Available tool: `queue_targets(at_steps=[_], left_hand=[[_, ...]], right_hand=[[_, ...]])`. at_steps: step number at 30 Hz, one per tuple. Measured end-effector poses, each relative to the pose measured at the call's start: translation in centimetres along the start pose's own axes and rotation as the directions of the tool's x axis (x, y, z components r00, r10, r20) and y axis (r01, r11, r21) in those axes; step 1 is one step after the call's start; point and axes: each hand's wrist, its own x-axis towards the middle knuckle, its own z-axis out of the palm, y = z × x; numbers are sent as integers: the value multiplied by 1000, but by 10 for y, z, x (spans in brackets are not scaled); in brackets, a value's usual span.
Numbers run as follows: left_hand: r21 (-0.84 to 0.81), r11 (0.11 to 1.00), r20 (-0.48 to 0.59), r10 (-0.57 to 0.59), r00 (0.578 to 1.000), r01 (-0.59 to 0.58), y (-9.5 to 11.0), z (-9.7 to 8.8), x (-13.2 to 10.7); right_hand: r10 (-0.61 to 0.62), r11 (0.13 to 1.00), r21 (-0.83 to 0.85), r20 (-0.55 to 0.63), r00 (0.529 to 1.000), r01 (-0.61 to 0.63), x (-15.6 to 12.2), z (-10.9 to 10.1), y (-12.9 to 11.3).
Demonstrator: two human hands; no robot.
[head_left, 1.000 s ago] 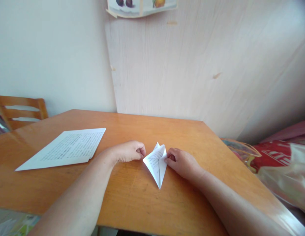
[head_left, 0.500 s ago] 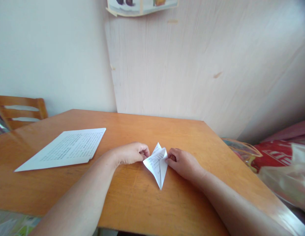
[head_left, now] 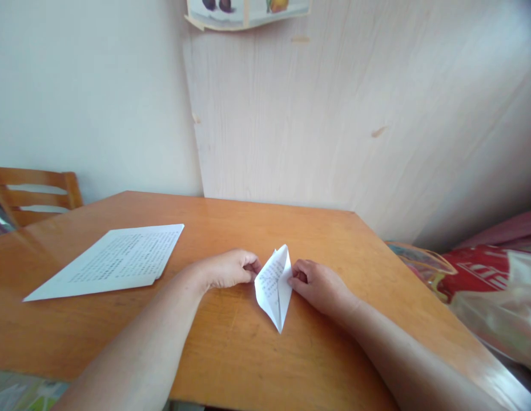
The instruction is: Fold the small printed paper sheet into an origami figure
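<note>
Between my hands, low over the wooden table, is a folded sheet of paper (head_left: 274,288), white with rows of printed characters. One of its points faces me and a raised flap points away. My left hand (head_left: 240,267) pinches its left edge, thumb and fingers closed together. On the opposite side my right hand (head_left: 314,281) has its fingers curled and grips the right edge. The fingertips of both hands are partly hidden by the paper and the curled fingers.
A stack of printed sheets (head_left: 120,260) lies on the left part of the wooden table (head_left: 231,365). A wooden chair (head_left: 38,188) stands beyond the left edge. Red and clear plastic bags (head_left: 483,279) sit past the right edge. A wall panel (head_left: 282,125) rises behind the table.
The paper's upper flap has swung up and away from me, so the paper looks narrower and taller. Its left corner has moved slightly right. Both hands stay in nearly the same place.
</note>
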Motion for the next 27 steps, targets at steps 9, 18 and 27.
queue_targets(at_steps=[9, 18, 27], left_hand=[[-22, 1000, -62, -3, 998, 2, -4, 12, 8], [72, 994, -143, -71, 987, 82, 0, 23, 15], [261, 946, -332, -99, 938, 192, 9, 31, 12]], right_hand=[[-23, 1000, 18, -31, 999, 23, 0, 0, 0], [-7, 1000, 12, -19, 1000, 7, 0, 1, -1], [2, 1000, 16, -46, 999, -1, -2, 2, -2]])
